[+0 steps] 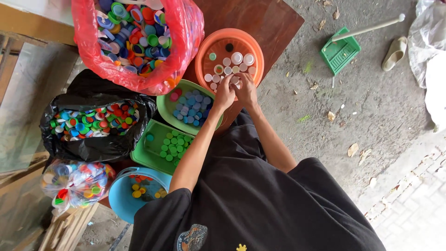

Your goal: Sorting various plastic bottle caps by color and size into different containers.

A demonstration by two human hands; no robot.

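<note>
Nearest the camera is the person's black shirt (251, 200), from which both bare arms reach to the rim of an orange basin (211, 49). The left hand (224, 95) and the right hand (245, 89) meet there, fingers curled and pinched together around a small white cap (235, 80); which hand actually grips it I cannot tell. The basin holds more white caps (237, 58), just past the fingertips. Beside the left hand sits a green bowl (163, 106) of blue caps, and nearer the left forearm a green tray (145, 155) of green caps. Near the left elbow stands a blue bucket (120, 197). Farther out on that side lie a black bag (93, 144) and a red bag (186, 37) of mixed caps. All rest on a brown desk (269, 21). Well off to the right hand's side, a green dustpan (340, 52) lies on the concrete floor (371, 116).
</note>
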